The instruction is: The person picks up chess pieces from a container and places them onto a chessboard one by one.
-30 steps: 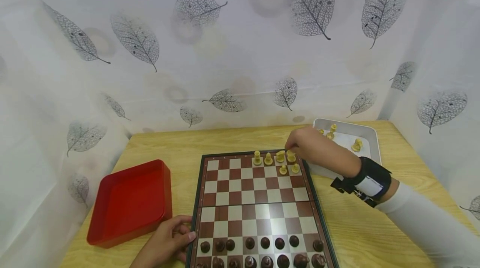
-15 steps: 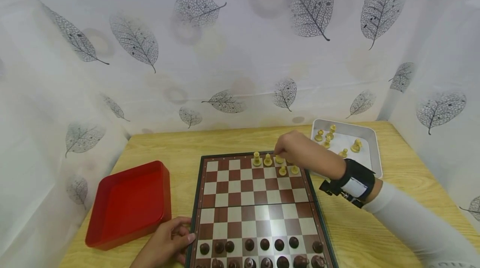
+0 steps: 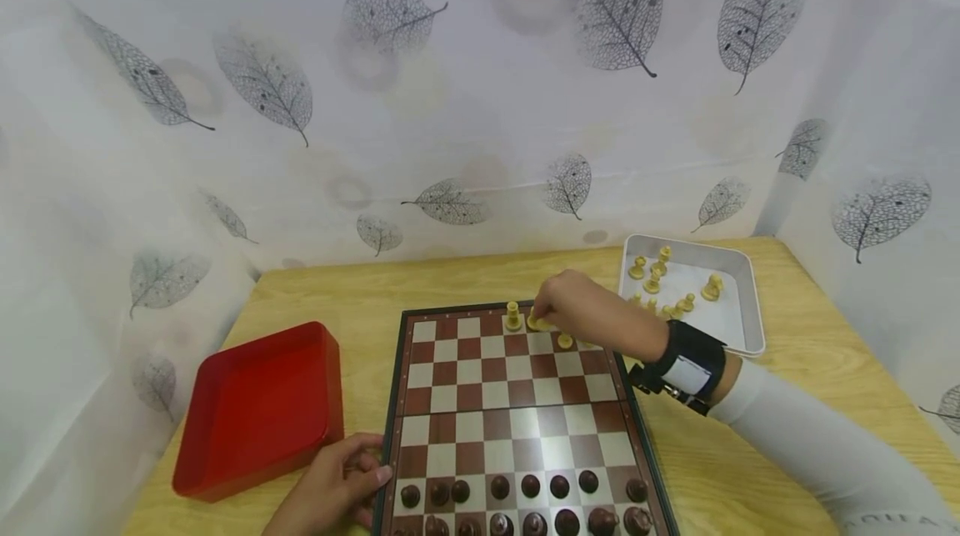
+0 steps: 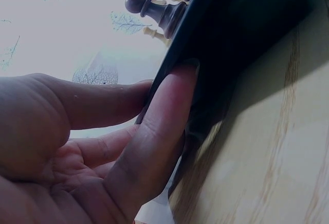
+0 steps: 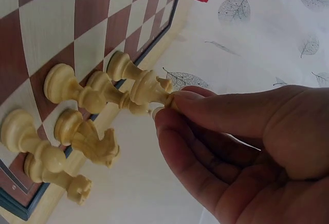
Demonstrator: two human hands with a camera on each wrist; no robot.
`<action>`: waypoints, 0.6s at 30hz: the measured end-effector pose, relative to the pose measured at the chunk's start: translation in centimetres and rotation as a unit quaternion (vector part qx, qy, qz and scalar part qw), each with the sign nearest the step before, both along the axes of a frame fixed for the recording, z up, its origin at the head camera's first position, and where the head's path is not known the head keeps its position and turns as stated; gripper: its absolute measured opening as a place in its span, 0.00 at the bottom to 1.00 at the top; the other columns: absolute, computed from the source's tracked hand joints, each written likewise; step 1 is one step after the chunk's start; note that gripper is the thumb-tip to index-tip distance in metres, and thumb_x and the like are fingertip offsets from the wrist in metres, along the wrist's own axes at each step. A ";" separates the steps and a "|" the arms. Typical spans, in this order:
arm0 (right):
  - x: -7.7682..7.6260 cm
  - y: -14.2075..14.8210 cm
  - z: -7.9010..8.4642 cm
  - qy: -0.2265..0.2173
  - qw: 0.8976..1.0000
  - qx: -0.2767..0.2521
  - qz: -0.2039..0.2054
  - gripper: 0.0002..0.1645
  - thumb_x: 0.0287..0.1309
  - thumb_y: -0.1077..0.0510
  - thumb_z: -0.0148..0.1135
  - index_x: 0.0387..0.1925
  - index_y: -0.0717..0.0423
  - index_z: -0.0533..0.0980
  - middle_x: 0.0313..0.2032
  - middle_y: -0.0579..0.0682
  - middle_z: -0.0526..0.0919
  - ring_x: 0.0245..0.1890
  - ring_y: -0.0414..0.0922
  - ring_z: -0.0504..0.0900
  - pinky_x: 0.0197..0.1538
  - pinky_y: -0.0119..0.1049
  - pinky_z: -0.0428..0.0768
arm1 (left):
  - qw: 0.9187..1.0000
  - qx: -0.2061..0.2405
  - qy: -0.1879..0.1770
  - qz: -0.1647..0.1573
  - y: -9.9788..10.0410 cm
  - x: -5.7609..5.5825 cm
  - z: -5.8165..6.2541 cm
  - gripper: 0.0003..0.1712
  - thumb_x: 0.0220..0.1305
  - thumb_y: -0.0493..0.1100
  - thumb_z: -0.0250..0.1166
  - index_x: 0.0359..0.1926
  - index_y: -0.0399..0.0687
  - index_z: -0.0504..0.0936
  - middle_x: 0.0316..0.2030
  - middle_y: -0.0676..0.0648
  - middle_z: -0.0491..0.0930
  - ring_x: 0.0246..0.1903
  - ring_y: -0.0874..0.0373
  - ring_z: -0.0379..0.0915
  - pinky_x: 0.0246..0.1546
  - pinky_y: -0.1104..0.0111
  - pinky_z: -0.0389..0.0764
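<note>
My right hand (image 3: 581,307) is over the far right of the chessboard (image 3: 480,369). In the right wrist view, thumb and fingertips pinch a cream chess piece (image 5: 147,88) by its top, which they hide. Around it stand a cream knight (image 5: 88,136), a rook (image 5: 57,178), two pawns (image 5: 72,88) and two taller pieces. At the board's near left edge my left hand (image 3: 337,482) grips the rim, the thumb on one face and a finger against the other. Dark chess pieces (image 3: 530,486) fill two near rows; a dark pawn (image 4: 157,13) shows in the left wrist view.
Right of the board, a white tray (image 3: 727,332) holds several cream pieces (image 3: 654,279). A red tray (image 3: 262,403) sits to the left on the wooden table (image 3: 337,294). Leaf-patterned cloth (image 3: 480,102) hangs behind the table.
My right hand has moved left along the far row from the board's right corner, uncovering more of the white tray. The left hand has kept its place on the rim.
</note>
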State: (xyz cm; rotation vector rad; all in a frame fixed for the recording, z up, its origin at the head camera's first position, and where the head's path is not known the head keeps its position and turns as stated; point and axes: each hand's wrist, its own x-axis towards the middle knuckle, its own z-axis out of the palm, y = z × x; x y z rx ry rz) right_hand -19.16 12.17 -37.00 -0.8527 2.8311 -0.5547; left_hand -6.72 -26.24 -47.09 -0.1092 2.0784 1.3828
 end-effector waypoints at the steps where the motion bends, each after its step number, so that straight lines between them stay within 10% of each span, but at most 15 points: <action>1: 0.0 -0.1 -0.1 -0.005 1.000 0.001 -0.001 0.08 0.65 0.67 0.67 0.39 0.60 0.90 0.40 0.54 0.92 0.40 0.48 0.90 0.44 0.37 0.90 | 1.000 0.001 0.001 0.000 0.0 0.0 0.0 0.41 0.69 0.48 0.70 0.71 0.26 0.66 0.39 0.44 0.84 0.34 0.54 0.84 0.36 0.57 0.91; 18: -0.4 -0.6 -2.5 -0.017 1.000 -0.011 0.022 0.10 0.62 0.71 0.65 0.39 0.62 0.90 0.39 0.55 0.92 0.27 0.36 0.83 0.34 0.28 0.84 | 1.000 0.012 0.018 -0.012 -0.3 0.1 0.1 0.43 0.67 0.50 0.71 0.69 0.23 0.66 0.37 0.44 0.82 0.33 0.54 0.83 0.33 0.57 0.91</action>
